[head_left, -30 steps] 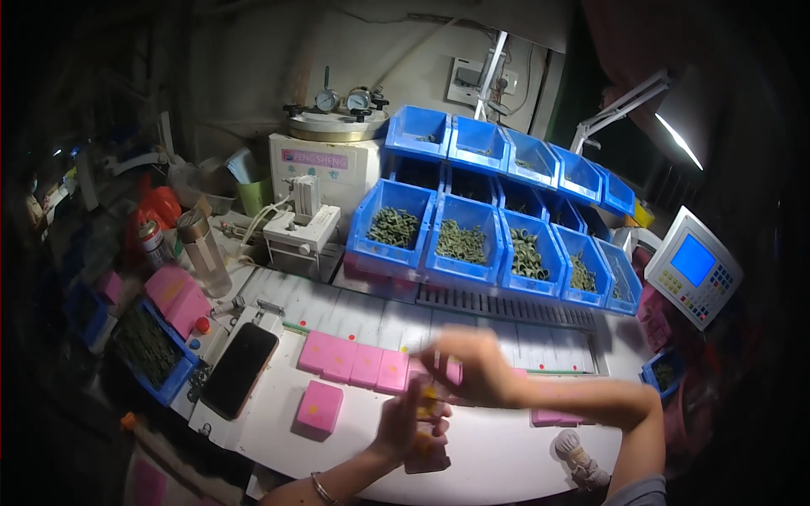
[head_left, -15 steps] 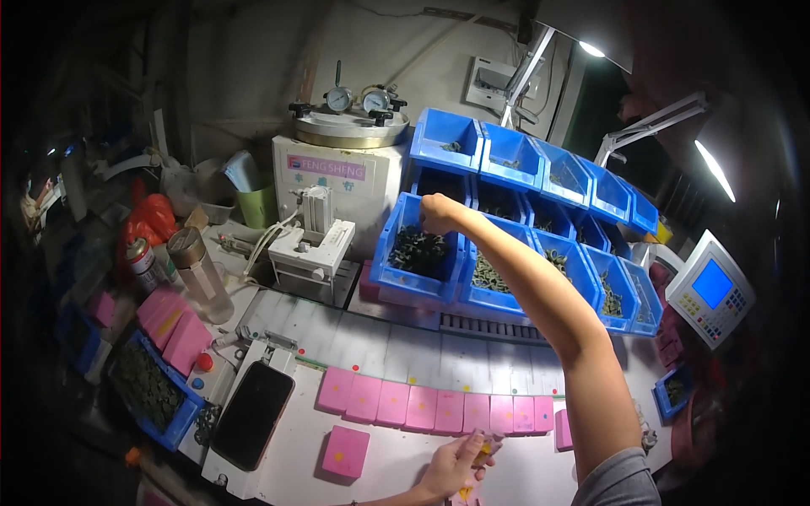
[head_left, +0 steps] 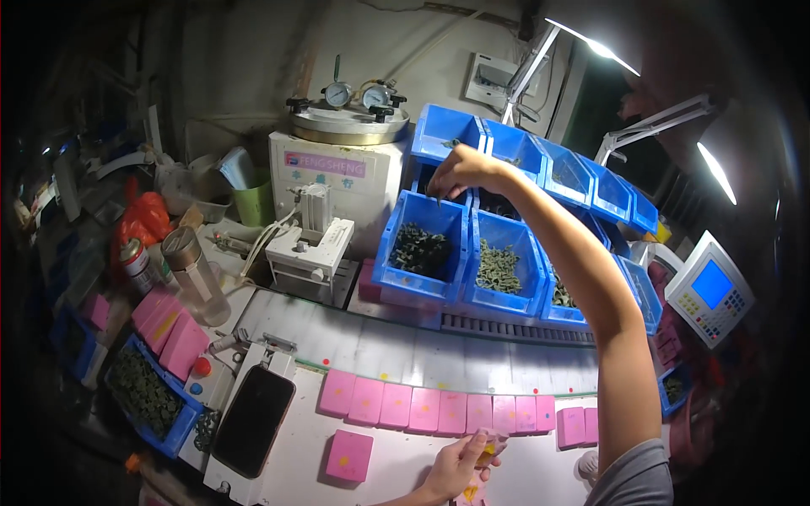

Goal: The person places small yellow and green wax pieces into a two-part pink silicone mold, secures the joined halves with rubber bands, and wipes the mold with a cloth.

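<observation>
My right hand (head_left: 461, 172) is raised over the back edge of the front-left blue bin (head_left: 390, 268), just below the upper row. Its fingers are pinched together, and something small and dark seems to show at the tips, too small to name. Dark green small pieces (head_left: 419, 250) lie in that bin. Low in the middle, my left hand (head_left: 454, 469) is closed on a small pale pink piece with a yellow patch (head_left: 489, 452). Another pink block with yellow marks (head_left: 471, 492) shows under that hand, partly cut off by the lower edge.
A curved row of pink blocks (head_left: 423, 410) lines the worktable; one more block (head_left: 349, 456) lies in front. Left are a phone (head_left: 253, 417), a bottle (head_left: 196, 274) and a blue tray of green pieces (head_left: 145, 392). A white machine (head_left: 310, 249) stands behind, a control panel (head_left: 710, 285) right.
My right hand has lifted up and slightly right from inside the front-left bin, and its forearm has swung right. My left hand stays almost in place, still holding the pale pink piece.
</observation>
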The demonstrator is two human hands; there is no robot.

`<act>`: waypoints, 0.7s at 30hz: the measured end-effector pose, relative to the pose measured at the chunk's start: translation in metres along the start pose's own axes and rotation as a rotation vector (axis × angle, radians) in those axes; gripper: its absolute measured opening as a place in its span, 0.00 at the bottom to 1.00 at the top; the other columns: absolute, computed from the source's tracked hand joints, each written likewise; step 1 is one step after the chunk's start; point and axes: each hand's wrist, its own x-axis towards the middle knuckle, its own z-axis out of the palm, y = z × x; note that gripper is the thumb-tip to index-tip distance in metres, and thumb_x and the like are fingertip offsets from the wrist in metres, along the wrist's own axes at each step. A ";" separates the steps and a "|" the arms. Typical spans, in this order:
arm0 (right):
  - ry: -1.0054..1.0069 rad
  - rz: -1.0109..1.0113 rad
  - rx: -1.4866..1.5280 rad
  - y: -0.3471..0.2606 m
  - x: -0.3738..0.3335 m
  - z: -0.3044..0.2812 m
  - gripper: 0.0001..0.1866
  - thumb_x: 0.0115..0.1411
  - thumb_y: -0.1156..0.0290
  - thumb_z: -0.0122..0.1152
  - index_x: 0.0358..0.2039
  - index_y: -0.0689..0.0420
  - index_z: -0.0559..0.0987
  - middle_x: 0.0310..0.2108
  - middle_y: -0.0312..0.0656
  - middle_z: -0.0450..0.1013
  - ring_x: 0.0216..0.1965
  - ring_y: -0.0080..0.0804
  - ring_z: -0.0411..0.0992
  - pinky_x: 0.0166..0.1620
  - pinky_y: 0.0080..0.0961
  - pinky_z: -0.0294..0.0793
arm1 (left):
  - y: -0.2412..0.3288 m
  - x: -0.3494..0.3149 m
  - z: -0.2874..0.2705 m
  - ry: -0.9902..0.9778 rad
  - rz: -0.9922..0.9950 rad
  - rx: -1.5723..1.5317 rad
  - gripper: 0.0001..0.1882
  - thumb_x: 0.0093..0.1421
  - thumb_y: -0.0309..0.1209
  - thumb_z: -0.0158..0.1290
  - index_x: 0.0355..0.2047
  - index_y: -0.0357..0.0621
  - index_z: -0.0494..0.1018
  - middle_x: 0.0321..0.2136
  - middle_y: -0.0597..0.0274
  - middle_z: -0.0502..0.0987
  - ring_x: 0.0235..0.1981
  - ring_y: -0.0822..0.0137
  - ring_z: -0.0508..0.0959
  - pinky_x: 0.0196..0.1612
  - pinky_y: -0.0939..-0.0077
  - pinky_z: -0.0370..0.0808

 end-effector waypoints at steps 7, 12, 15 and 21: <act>0.603 -0.037 -0.079 -0.007 0.017 -0.063 0.20 0.51 0.79 0.55 0.47 0.64 0.76 0.39 0.51 0.76 0.43 0.36 0.75 0.47 0.23 0.74 | 0.000 0.004 -0.004 0.020 -0.091 -0.022 0.32 0.63 0.58 0.37 0.38 0.38 0.73 0.26 0.61 0.76 0.23 0.73 0.75 0.25 0.81 0.72; 0.635 -0.177 -0.368 -0.005 -0.047 -0.017 0.13 0.46 0.78 0.54 0.33 0.57 0.82 0.33 0.47 0.78 0.35 0.39 0.77 0.43 0.28 0.75 | 0.016 0.000 -0.008 0.034 -0.154 -0.080 0.31 0.66 0.52 0.35 0.44 0.32 0.70 0.30 0.53 0.76 0.23 0.73 0.74 0.27 0.81 0.72; 0.273 -0.286 -0.446 0.014 -0.166 0.045 0.07 0.46 0.79 0.55 0.28 0.61 0.78 0.29 0.47 0.76 0.31 0.38 0.76 0.33 0.31 0.75 | 0.019 -0.003 -0.005 0.073 -0.159 -0.125 0.32 0.66 0.53 0.34 0.41 0.32 0.70 0.28 0.53 0.76 0.22 0.71 0.74 0.26 0.78 0.74; 0.065 0.501 -0.069 0.051 -0.406 0.146 0.16 0.55 0.70 0.58 0.42 0.64 0.76 0.40 0.53 0.74 0.37 0.43 0.76 0.40 0.30 0.76 | 0.035 -0.002 -0.002 0.156 -0.147 -0.191 0.33 0.66 0.54 0.31 0.40 0.33 0.69 0.25 0.54 0.74 0.21 0.67 0.74 0.26 0.75 0.74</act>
